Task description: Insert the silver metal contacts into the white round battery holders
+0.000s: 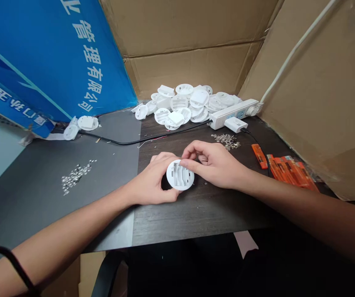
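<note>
A round white plastic housing [180,175] with slotted compartments faces up over the dark table's front half. My left hand [157,179] is wrapped round its left side, thumb below and fingers behind. At its upper edge, the thumb and forefinger of my right hand [210,163] are pinched together. Whether a small part is between those fingertips is too small to tell. Small metal pieces lie in one pile [226,141] beyond my right hand and in another pile [76,176] on the grey sheet to the left.
Many similar white housings [177,103] are heaped at the back. A white power strip [236,112] with a plugged-in adapter stands at the back right, near orange packets [291,171]. A black cable [128,143] crosses the table. Cardboard walls [189,70] enclose the back.
</note>
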The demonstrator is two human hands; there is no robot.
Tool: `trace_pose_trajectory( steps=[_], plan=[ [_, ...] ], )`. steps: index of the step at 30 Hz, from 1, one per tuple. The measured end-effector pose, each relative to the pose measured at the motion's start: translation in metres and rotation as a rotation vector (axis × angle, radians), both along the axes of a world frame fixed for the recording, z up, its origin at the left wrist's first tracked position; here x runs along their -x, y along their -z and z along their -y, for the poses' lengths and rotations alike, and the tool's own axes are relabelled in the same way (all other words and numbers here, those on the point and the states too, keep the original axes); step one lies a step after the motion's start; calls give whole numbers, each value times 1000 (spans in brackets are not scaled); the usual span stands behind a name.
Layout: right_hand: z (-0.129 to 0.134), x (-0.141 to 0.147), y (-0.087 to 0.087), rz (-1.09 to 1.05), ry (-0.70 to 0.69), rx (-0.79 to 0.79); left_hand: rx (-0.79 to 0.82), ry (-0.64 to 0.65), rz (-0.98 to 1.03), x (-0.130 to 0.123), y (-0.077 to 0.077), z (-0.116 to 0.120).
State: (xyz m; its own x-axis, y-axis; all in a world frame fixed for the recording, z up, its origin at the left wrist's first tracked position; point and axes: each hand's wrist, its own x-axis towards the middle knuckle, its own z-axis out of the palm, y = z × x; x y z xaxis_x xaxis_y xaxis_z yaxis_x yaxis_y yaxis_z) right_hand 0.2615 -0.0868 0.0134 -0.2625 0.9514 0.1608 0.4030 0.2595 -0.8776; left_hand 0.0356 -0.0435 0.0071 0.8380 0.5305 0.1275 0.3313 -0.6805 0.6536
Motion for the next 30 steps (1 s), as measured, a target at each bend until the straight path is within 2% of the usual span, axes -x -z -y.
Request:
trace_pose_trajectory(
  steps=[5,9,13,18,23,30],
  plan=[
    [-3,5,-6,-8,-7,161,-37,71,-23,-1,0,4],
    [-5,7,-4,-22,21,208,-74,107,0,-1,2,4],
    [-5,8,-2,-70,37,237,-29,101,57,-2,2,1],
    [-8,6,-3,-181,26,348,34,85,141,-2,1,-1],
    [-8,4,-9,-30,4,389,28,100,112,0,3,-3],
    [-7,11,-24,256,16,249,43,142,68,0,0,-5]
  ],
)
